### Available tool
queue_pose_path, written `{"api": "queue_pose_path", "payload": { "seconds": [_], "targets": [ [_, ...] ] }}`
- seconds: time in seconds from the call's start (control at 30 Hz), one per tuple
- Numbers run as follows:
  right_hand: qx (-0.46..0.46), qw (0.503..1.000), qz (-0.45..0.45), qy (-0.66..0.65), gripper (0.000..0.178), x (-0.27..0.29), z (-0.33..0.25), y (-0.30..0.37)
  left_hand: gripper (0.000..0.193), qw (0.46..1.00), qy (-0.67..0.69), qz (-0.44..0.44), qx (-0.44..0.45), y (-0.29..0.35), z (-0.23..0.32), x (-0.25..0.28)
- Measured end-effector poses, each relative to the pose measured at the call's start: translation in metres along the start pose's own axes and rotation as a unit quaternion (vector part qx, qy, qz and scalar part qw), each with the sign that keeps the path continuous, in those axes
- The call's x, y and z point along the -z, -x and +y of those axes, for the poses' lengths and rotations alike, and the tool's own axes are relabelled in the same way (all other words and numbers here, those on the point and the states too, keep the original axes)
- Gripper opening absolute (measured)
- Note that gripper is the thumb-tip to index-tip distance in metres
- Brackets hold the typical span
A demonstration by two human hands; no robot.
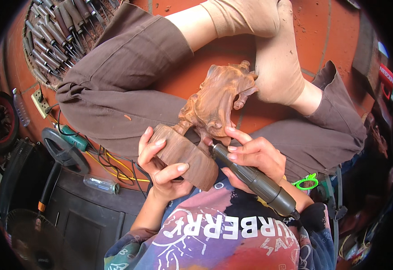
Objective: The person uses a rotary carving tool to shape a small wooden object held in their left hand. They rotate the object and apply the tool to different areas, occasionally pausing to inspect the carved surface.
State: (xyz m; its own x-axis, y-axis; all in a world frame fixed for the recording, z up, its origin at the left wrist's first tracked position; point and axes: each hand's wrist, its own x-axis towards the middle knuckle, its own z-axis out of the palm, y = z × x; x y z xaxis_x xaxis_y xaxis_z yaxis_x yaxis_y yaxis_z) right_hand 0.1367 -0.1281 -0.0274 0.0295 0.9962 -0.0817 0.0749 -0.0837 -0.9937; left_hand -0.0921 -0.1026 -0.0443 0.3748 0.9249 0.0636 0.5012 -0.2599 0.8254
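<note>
A reddish-brown wood carving lies over my lap, its carved figure pointing away from me toward my socked feet. Its thick rounded base is nearest my body, and my left hand grips that base with the fingers over its side. In my right hand is a dark rotary grinder, held like a pen. The grinder's small reddish tip meets the wood at the narrow part between base and figure. My right index finger rests against the carving.
A round basket of several wooden-handled chisels stands at the far left. Nearby are a power strip, a teal power tool and yellow and black cables. A clear plastic bottle lies closer; bright green scissors-like handles sit to the right.
</note>
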Motion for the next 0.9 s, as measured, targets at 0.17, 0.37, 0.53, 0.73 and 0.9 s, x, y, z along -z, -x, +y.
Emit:
{"api": "queue_pose_path", "payload": {
  "seconds": [0.17,0.37,0.53,0.73,0.9],
  "targets": [
    [0.052,0.998,0.012,0.029,0.029,-0.008,0.007,0.003,0.072,1.0,0.001,0.006,-0.022,-0.006,-0.004,0.001],
    [0.075,0.997,0.036,-0.006,0.027,-0.013,0.015,-0.003,0.083,1.0,0.009,0.023,0.006,-0.01,-0.001,-0.002],
    [0.1,0.993,0.053,0.034,0.027,-0.015,0.012,-0.007,0.087,0.999,0.017,0.027,0.012,-0.007,-0.002,-0.004],
    [0.106,0.99,0.064,0.059,0.026,-0.019,0.009,-0.007,0.088,0.999,0.018,0.034,0.009,-0.006,-0.002,-0.004],
    [0.081,0.994,0.063,0.048,0.024,-0.015,-0.001,-0.015,0.088,0.999,0.033,0.034,0.016,-0.006,-0.003,-0.005]
  ]
}}
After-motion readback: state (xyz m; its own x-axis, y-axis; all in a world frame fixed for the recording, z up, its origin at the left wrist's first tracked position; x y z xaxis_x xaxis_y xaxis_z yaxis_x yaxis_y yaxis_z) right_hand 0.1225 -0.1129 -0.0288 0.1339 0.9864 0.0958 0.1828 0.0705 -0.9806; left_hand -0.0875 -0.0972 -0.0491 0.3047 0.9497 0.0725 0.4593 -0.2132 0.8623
